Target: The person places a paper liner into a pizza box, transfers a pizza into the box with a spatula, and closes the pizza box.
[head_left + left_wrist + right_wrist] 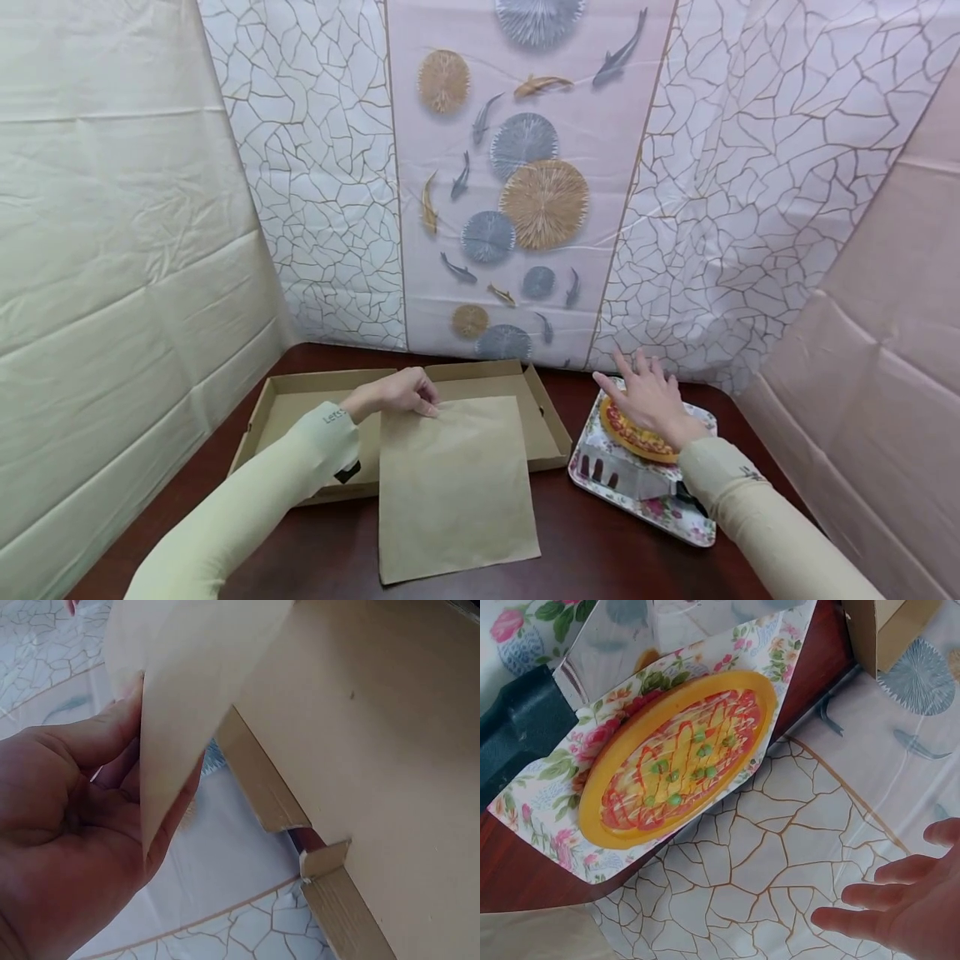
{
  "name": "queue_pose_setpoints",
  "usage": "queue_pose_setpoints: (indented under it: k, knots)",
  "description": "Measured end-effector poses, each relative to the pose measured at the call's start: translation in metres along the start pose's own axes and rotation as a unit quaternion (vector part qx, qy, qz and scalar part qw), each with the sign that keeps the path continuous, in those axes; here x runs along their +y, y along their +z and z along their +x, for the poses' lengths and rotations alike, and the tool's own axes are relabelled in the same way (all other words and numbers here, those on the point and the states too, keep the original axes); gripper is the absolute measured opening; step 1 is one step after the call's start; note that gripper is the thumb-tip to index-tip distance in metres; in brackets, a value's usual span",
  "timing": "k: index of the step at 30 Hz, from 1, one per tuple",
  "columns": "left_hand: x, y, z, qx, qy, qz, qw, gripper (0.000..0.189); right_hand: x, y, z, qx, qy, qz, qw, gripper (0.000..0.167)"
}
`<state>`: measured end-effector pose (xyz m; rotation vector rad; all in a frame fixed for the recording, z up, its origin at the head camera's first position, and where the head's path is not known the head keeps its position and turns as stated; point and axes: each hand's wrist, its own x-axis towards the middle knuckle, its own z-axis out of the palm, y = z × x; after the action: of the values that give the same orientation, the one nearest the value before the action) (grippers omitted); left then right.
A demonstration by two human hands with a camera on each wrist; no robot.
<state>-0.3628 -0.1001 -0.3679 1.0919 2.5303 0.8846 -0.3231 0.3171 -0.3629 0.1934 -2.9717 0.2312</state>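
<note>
My left hand (405,392) pinches the upper edge of a sheet of brown paper (457,492) between thumb and fingers. In the left wrist view the paper (195,682) bends over the fingers. Behind it lies an open cardboard box (480,379), partly covered by the paper and my arm. My right hand (648,400), fingers spread, hovers over a pizza (626,433) and holds nothing. The whole pizza (682,761) shows in the right wrist view, on a flowered tray (675,525). A slotted metal turner (626,477) with a dark handle (521,727) also lies on the tray.
The dark red-brown table (585,550) carries all of this. Patterned cloth (502,250) hangs behind it, and pale creased cloth walls (127,275) close in both sides. Between box and tray runs a narrow strip of table.
</note>
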Motion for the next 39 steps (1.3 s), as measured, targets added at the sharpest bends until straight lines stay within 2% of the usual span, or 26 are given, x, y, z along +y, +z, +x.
queue_pose_setpoints:
  k: [7,15,21,25,32,36,39]
  knots:
    - [-0.006,-0.003,-0.003,0.007,0.005,0.042,0.9991,0.015,-0.002,-0.001,-0.001,0.004,-0.003,0.001,1.0,0.08]
    - [-0.013,-0.005,-0.007,0.012,-0.005,0.059,0.9982,0.01,-0.004,-0.001,0.001,0.009,-0.008,-0.006,0.9999,0.08]
    - [-0.015,-0.009,-0.013,0.016,0.011,0.088,0.9959,0.009,-0.005,-0.002,0.0,0.009,-0.009,0.0,0.9999,0.079]
    - [-0.021,-0.013,-0.018,0.016,0.017,0.09,0.9957,0.016,-0.007,-0.003,0.0,0.011,-0.013,-0.003,0.9999,0.079]
    - [-0.028,-0.018,-0.018,0.021,-0.004,0.087,0.996,0.015,-0.006,-0.005,0.002,0.01,-0.01,-0.006,0.9999,0.077]
    - [-0.03,-0.018,-0.017,0.013,-0.005,0.086,0.9962,0.025,-0.005,-0.004,0.0,0.004,-0.008,-0.001,1.0,0.076]
    - [-0.032,-0.017,-0.019,0.011,-0.01,0.089,0.9959,0.025,-0.005,-0.002,-0.002,0.004,-0.009,0.0,0.9999,0.076]
